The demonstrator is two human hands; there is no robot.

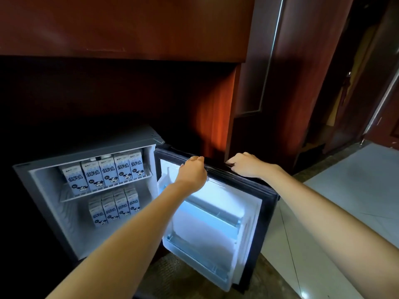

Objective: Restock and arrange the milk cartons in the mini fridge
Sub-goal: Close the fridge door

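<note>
Two bare forearms extend from the bottom edge toward the fridge: the left forearm (138,229) crosses in front of the fridge opening and hides its lower right corner; the right forearm (323,214) passes above pale, glossy floor tiles (345,190). Dark, coarse carpet (172,277) lies below the door.

The door (216,229) stands fully open to the right. Its inner liner is smooth white moulded plastic with rectangular rack ledges, framed by a dark seal. The left hand (192,169) grips the top edge of the door, fingers curled over it. The right hand (244,166) grips the same edge further right, fingers bent down over the dark rim. The two hands are near each other but apart.

The mini fridge (86,152) is a grey, box-shaped metal unit set in a dark recess. Inside, five upright milk cartons (108,173), rectangular, light blue and white with a cartoon cow print, stand side by side on a white wire shelf (86,194). More cartons of the same kind stand in rows on the fridge floor below.

A reddish, polished wooden cabinet (129,24) surrounds the recess.
</note>
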